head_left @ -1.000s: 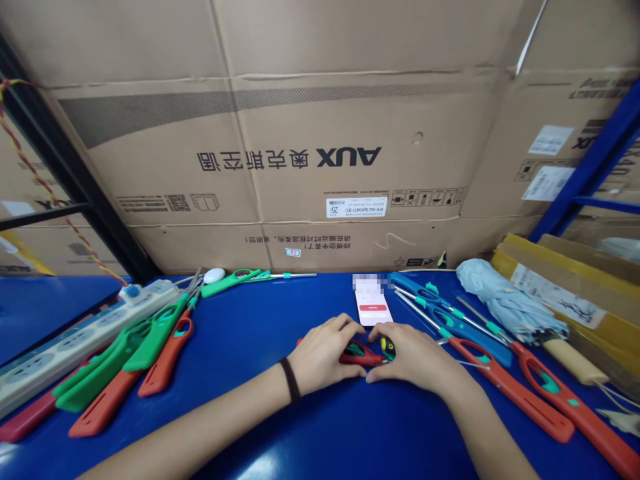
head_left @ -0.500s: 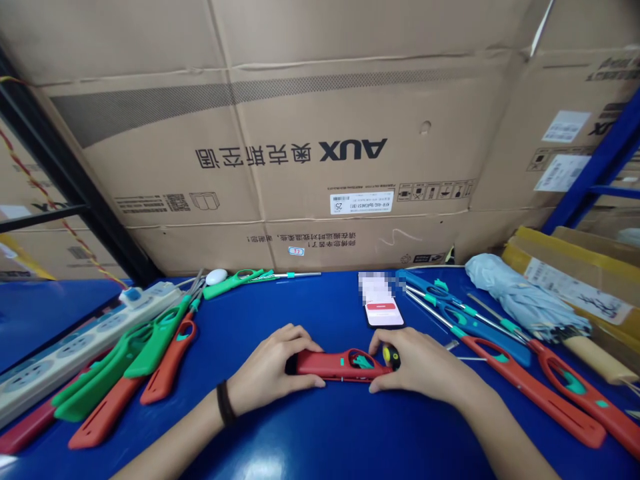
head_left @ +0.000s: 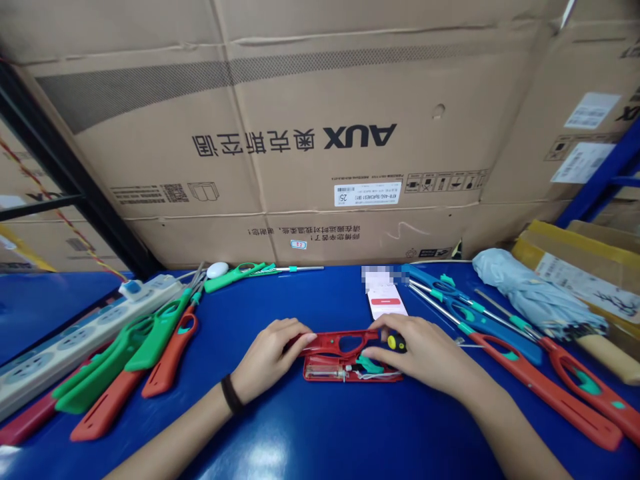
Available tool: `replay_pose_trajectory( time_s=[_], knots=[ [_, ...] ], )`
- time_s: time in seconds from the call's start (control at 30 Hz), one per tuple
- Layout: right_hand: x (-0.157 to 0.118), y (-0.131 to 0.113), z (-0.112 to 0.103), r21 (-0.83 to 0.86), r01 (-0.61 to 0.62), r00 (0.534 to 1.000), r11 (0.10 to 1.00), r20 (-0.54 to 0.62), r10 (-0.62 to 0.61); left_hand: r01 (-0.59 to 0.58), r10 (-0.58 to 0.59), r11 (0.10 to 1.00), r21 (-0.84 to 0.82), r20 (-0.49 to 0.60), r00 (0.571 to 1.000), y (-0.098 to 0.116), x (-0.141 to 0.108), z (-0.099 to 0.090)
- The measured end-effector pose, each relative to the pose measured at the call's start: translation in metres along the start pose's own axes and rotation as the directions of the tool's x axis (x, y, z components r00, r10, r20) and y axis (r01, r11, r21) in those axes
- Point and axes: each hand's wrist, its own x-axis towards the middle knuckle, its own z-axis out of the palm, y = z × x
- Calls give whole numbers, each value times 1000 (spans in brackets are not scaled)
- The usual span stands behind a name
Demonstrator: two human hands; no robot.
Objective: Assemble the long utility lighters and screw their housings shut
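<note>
While the opened red lighter casing (head_left: 353,360) lies flat on the blue table (head_left: 300,427), internal parts exposed, the left hand (head_left: 270,353) has its fingers on the casing's upper edge, grip indeterminate; the right hand (head_left: 420,353) is closed around a yellow-and-black screwdriver handle (head_left: 397,343).

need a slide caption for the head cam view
Left hand and right hand at an opened red long-reach lighter on a blue workbench

On the blue bench (head_left: 280,427) lie long green plastic lighters (head_left: 160,340) and orange-red plastic lighters (head_left: 545,388). A white power strip (head_left: 75,341) is at the left, a pale blue folded umbrella (head_left: 537,293) at the right, and behind stands a big brown cardboard box (head_left: 280,87) with AUX printing.
</note>
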Motion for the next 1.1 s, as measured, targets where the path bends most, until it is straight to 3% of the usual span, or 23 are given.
replay_pose_trajectory(
  time_s=[0.1, 0.37, 0.47, 0.63, 0.87, 0.93, 1.1],
  knots=[
    [2, 4, -1, -27, -37, 999, 999, -23, 37, 33, -31, 997, 65, -25, 999, -7, 3, -2],
    [-2, 17, -19, -36, -122, 990, 992, 59, 124, 156, -123, 973, 169, -193, 974, -26, 3, -8],
    [-8, 26, -27, 15, -155, 985, 988, 77, 153, 69, -24, 975, 211, -207, 978, -16, 0, -8],
    [-15, 38, -25, 60, -195, 961, 979, 209, 178, -205, 211, 963, 174, -22, 977, 14, -4, -4],
    [-12, 32, -17, 83, -275, 913, 958, 334, 233, -209, 212, 973, 97, -15, 977, 18, -3, -2],
    [-12, 29, -18, 88, -263, 922, 961, 316, 224, -202, 206, 974, 103, -23, 978, 16, -3, -3],
    [-5, 14, -14, 103, -62, 994, 993, 94, 52, -216, 218, 973, 83, -7, 976, 14, -4, -3]
  ],
)
